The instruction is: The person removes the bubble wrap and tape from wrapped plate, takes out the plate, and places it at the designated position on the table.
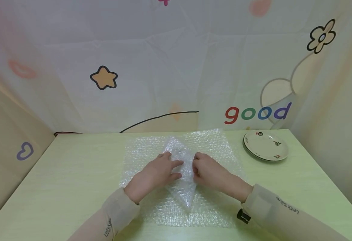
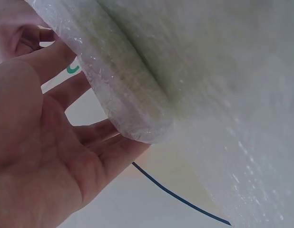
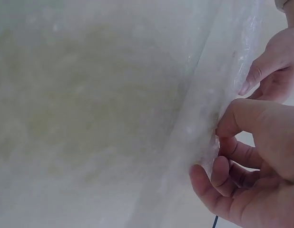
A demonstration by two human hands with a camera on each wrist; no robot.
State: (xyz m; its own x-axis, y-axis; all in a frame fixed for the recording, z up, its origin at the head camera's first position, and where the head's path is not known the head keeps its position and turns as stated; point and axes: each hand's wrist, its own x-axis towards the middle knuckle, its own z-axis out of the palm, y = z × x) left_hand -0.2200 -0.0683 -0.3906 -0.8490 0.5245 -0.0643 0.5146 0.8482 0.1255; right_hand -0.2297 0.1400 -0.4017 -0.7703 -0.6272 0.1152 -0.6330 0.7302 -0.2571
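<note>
A clear sheet of bubble wrap (image 1: pixel 206 214) lies on the table, with corners folded inward into a layered strip (image 1: pixel 179 145) at its middle. My left hand (image 1: pixel 160 169) rests on the left side of this fold with fingers extended. In the left wrist view those fingers touch a rounded folded edge (image 2: pixel 132 104). Opposite it, my right hand (image 1: pixel 210 170) has curled fingers and pinches the fold's right edge. The right wrist view shows its thumb and fingertips on the wrap's edge (image 3: pixel 228 90). Whether anything lies under the folded layers cannot be made out.
Stacked white plates (image 1: pixel 266 145) with small printed designs stand at the table's back right, just beyond the wrap. A printed curtain (image 1: pixel 169 77) hangs behind the pale green table (image 1: pixel 73 180). A small black clip-like piece (image 1: pixel 243 216) sits by the right sleeve.
</note>
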